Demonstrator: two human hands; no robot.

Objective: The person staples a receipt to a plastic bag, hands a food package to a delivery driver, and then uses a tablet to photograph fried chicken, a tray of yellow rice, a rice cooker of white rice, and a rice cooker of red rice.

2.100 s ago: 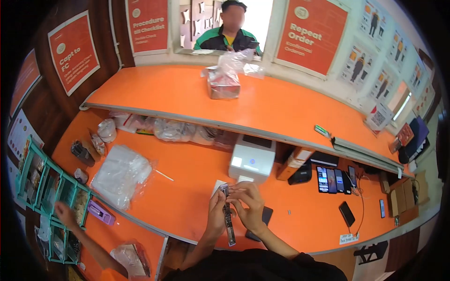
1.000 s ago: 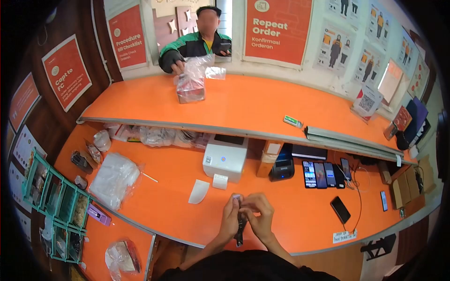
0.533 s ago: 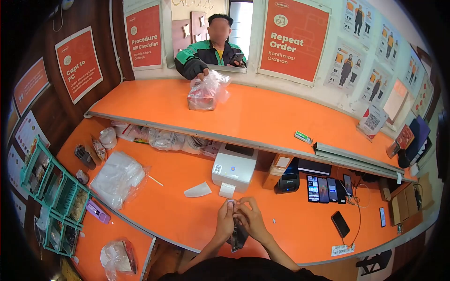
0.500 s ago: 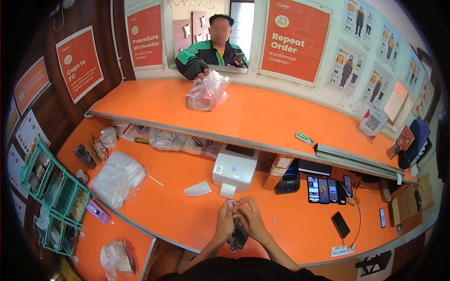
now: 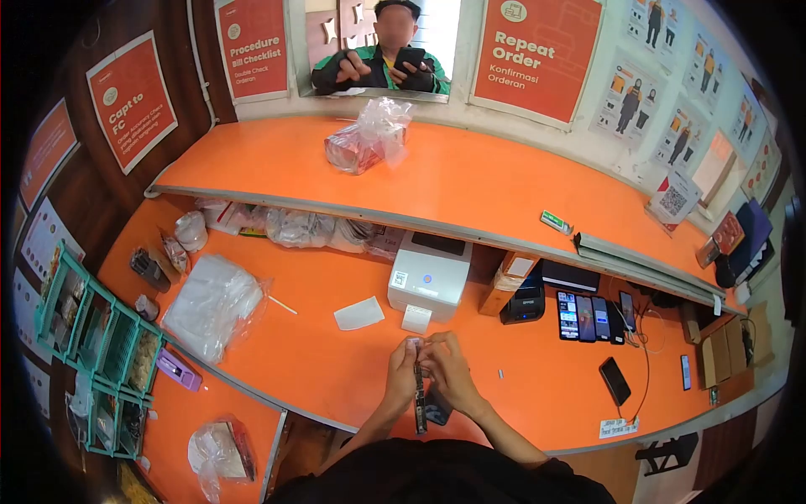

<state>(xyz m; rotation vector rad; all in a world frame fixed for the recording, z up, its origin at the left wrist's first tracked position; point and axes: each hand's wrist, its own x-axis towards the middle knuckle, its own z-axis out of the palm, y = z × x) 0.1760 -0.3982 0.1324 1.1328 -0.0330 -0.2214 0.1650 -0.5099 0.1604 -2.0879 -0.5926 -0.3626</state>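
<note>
My left hand [image 5: 401, 382] is closed around the upper part of a narrow dark patterned strip [image 5: 421, 407], which hangs down between my wrists. A small pale piece [image 5: 412, 343] shows at the tip of my left thumb. Close beside it, my right hand [image 5: 449, 378] has its fingers bent and pinched together; what they hold is hidden. Below my right hand, a dark object [image 5: 437, 410] shows partly. Just beyond my hands, a white label printer [image 5: 428, 277] has a paper label [image 5: 416, 317] sticking out. A loose white paper [image 5: 359, 314] lies to its left.
A plastic-bagged box [image 5: 357, 151] sits on the raised orange shelf [image 5: 487, 181]. Behind it, a person [image 5: 382, 67] at the window holds a phone. Several phones [image 5: 588, 317] lie at right. Teal baskets [image 5: 92, 340] and a plastic bag stack [image 5: 211, 307] stand at left.
The person at the window has let go of the bagged box and drawn the hand back. My view has tilted slightly downward. My hands stay together at the strip, with the right fingers slightly shifted.
</note>
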